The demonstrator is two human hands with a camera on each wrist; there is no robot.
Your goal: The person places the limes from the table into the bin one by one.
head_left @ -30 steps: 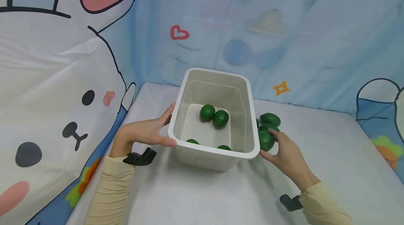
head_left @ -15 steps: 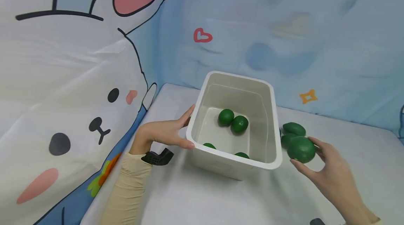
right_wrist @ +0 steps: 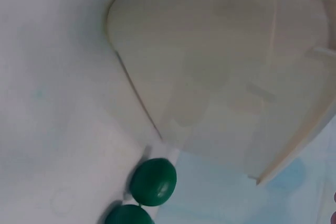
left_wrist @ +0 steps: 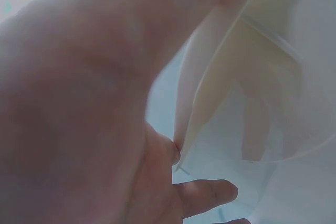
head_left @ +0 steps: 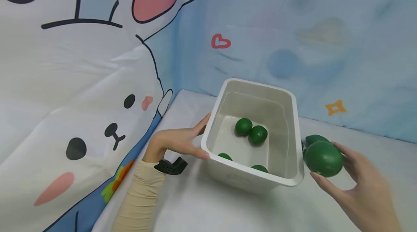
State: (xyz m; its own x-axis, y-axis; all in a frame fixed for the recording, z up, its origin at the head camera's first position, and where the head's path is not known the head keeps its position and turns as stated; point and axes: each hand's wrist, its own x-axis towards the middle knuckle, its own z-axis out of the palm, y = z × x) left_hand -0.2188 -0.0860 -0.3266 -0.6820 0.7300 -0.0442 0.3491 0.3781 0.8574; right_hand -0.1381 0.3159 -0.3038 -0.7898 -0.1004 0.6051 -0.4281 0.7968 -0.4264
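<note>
A deep off-white plastic bin [head_left: 247,172] stands on the table, several limes inside; two lie together mid-floor, one of them a round lime [head_left: 258,135]. My left hand [head_left: 179,141] rests against its near left corner, thumb at the front rim, fingers straight along the left wall. In the left wrist view, fingers [left_wrist: 205,195] extend beside the bin. Right of the bin, my right hand [head_left: 361,181] holds a large green lime [head_left: 324,159] between thumb and fingers. Behind it, another lime [head_left: 316,139] is partly hidden. The right wrist view shows a lime [right_wrist: 153,182] beside the bin wall.
A white cloth-covered table [head_left: 224,215] lies under everything. Behind it hangs a pale blue printed curtain [head_left: 260,18], and a rabbit-print cloth [head_left: 91,80] closes off the left. In the right wrist view another lime [right_wrist: 128,216] sits at the lower edge.
My right hand has picked the lime up from the group and drawn it right, toward me. The left hand stays at the bin's corner. The head view has swung left.
</note>
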